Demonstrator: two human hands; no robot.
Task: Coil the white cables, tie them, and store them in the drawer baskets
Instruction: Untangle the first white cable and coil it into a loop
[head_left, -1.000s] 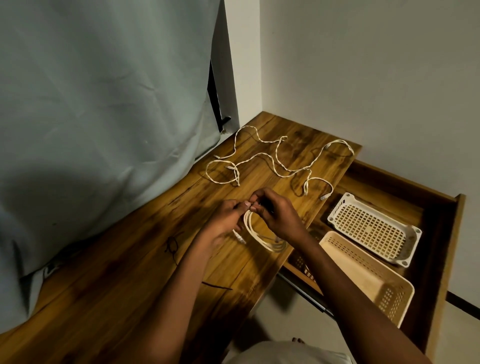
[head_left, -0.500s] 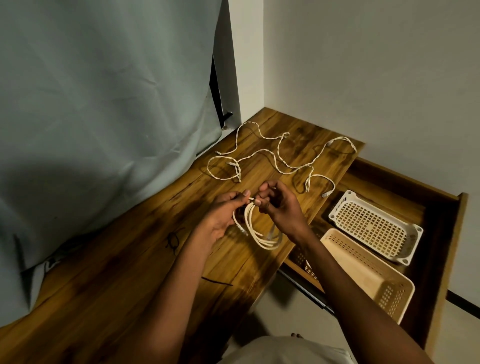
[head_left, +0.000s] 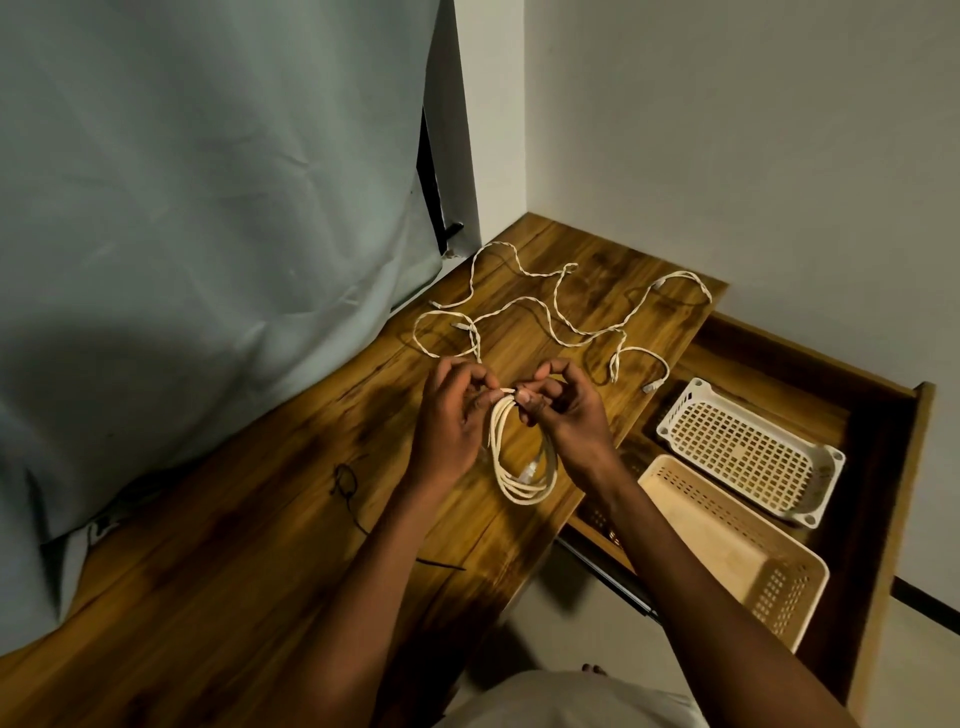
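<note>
Coiled white cable (head_left: 522, 457): several loops gathered into one long hank, hanging from the fingers above the wooden desk (head_left: 234, 545), its lower bend close over the desk's front right part; a plug end shows among the lower loops, and a short end pokes out sideways at the top between the two hands

Left hand (head_left: 449, 415): fingers curled, thumb and fingertips pinching the top of the hank from the left side

Right hand (head_left: 563, 410): fingers curled, pinching the same top of the hank from the right, fingertips nearly meeting those of the left hand

Loose white cables (head_left: 545, 317): uncoiled (some lengths twisted round each other), strewn in wide bends over the far end of the desk, beyond the hands; one plug end lies near the desk's right edge

Open drawer (head_left: 883, 467): pulled out to the right of the desk, wooden, holding two baskets

White basket (head_left: 748, 452): perforated plastic, shallow, lying in the far part of the drawer

Beige basket (head_left: 727, 545): perforated sides, deeper, in the near part of the drawer, just beside the white one

Thin dark tie (head_left: 345, 483): small loop on the desk left of the left forearm; a second dark strand (head_left: 441, 565) lies nearer the desk's front edge

Pale curtain (head_left: 208, 234): hangs along the left side, its hem reaching the desk
</note>
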